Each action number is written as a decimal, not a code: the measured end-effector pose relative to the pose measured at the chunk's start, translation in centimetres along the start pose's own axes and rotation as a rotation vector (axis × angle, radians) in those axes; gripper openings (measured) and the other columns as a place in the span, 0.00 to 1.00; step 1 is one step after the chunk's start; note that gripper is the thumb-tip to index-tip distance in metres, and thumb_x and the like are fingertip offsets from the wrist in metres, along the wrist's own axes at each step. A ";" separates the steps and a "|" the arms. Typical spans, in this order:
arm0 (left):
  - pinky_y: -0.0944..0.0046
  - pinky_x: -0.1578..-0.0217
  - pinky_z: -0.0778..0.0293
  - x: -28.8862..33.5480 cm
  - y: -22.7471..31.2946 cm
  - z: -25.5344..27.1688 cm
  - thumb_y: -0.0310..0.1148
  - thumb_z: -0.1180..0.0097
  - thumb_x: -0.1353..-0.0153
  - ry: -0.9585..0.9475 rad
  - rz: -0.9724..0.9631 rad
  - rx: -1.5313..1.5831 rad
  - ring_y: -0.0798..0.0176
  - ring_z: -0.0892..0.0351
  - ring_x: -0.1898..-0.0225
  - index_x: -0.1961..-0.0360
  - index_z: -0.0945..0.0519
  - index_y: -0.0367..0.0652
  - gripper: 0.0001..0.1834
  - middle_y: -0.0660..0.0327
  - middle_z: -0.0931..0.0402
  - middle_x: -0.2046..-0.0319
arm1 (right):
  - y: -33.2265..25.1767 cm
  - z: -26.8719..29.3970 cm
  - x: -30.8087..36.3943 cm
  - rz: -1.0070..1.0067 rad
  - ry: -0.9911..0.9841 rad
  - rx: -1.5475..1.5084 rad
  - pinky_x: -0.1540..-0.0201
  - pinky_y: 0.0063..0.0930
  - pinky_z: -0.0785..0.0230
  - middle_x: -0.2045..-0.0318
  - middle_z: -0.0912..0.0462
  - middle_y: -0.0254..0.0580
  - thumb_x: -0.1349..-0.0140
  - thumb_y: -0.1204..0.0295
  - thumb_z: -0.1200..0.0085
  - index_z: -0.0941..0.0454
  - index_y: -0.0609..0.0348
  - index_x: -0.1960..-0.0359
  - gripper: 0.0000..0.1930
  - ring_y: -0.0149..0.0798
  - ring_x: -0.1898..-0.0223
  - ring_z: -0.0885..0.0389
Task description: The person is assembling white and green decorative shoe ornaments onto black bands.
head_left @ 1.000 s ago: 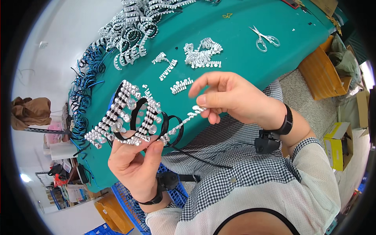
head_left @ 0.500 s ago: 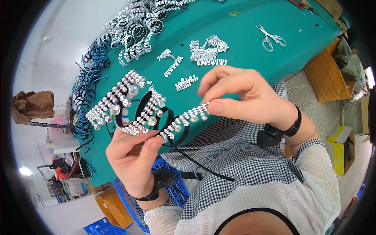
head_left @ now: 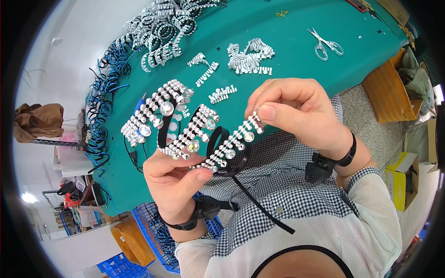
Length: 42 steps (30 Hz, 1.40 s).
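A rhinestone trim (head_left: 230, 147) with dangling clear stones and black ribbon hangs in loops between my hands, above the green table. My left hand (head_left: 174, 178) is closed on its lower part, thumb pressing the strip against the fingers. My right hand (head_left: 294, 109) pinches the strip's upper right end between thumb and fingertips. From the loops a narrow black ribbon tail (head_left: 262, 204) hangs down over the checked apron. Other loops of the same trim rise to the left, beyond my left hand. Short cut rhinestone pieces (head_left: 223, 94) lie on the table past the held strip.
A heap of rhinestone trim (head_left: 164, 34) lies at the far left, with blue-black ribbon coils (head_left: 104, 92) along the left edge. Clear-handled scissors (head_left: 326, 45) rest at the far right. A pile of short rhinestone strips (head_left: 250, 56) sits mid-table. Blue crates and cartons stand below.
Both hands have shifted right with the trim, and my right hand has lifted its end higher. The held strip shows longer, and the black tail has swung lower and to the right.
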<state>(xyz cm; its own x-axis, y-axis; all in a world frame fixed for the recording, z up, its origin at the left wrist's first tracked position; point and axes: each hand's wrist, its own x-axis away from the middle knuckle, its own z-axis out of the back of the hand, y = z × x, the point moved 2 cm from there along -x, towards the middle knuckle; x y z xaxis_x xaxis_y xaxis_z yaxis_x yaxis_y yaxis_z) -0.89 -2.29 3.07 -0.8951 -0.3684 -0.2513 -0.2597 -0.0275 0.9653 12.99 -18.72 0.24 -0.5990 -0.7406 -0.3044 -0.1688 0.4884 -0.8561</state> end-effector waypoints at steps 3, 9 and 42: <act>0.73 0.72 0.31 0.1 -0.8 0.4 0.25 0.31 0.63 0.070 0.004 -0.059 0.69 0.24 0.73 0.76 0.21 0.30 0.13 0.58 0.23 0.74 | -0.8 -0.7 0.3 0.069 0.050 0.079 0.66 0.18 0.34 0.72 0.22 0.38 0.44 0.77 0.49 0.24 0.66 0.70 0.04 0.24 0.69 0.27; 0.75 0.78 0.35 0.2 -1.6 0.6 0.26 0.35 0.58 0.088 -0.061 -0.215 0.70 0.29 0.78 0.74 0.22 0.32 0.11 0.60 0.28 0.78 | -2.1 -0.9 0.4 0.324 -0.069 0.396 0.67 0.21 0.34 0.72 0.21 0.42 0.47 0.78 0.48 0.25 0.65 0.73 0.03 0.26 0.71 0.26; 0.59 0.55 0.32 -0.1 -6.6 -0.6 0.42 0.38 0.56 0.015 -0.043 0.534 0.55 0.31 0.54 0.52 0.33 0.37 0.31 0.56 0.32 0.54 | 3.7 -1.6 -0.2 -0.149 -0.026 -0.201 0.61 0.19 0.33 0.69 0.21 0.35 0.42 0.74 0.49 0.24 0.66 0.64 0.08 0.24 0.66 0.26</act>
<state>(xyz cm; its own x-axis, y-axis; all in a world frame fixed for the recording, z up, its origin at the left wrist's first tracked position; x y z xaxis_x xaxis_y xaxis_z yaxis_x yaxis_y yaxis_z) 1.12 -2.62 -3.24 -0.8751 -0.3910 -0.2852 -0.4481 0.4320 0.7827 11.19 -16.02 -2.19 -0.5359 -0.8217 -0.1939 -0.4077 0.4530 -0.7928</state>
